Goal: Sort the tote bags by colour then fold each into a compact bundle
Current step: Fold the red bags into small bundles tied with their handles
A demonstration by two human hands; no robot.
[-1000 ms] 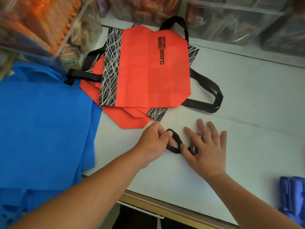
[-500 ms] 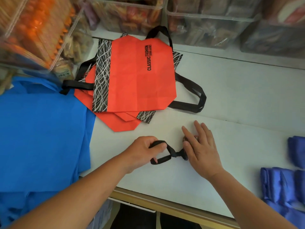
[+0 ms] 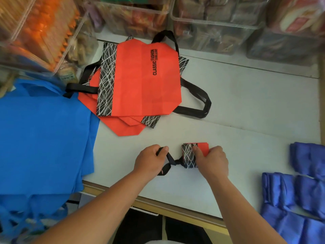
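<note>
A small folded red bundle with a black-and-white scribble band lies on the white table near its front edge. My right hand grips it, thumb on top. My left hand holds the bundle's black handle strap, which runs knotted to the bundle's left end. Behind them, a stack of flat red tote bags with black handles lies unfolded. Flat blue tote bags cover the left side.
Several folded dark-blue bundles lie at the right front. Clear plastic bins of packaged goods line the back and left. The table's wooden front edge runs below my hands.
My right hand went from pressing flat on the bundle to gripping it, so the red bundle now shows. My left hand keeps holding the strap. The view shifted, bringing more blue bundles in.
</note>
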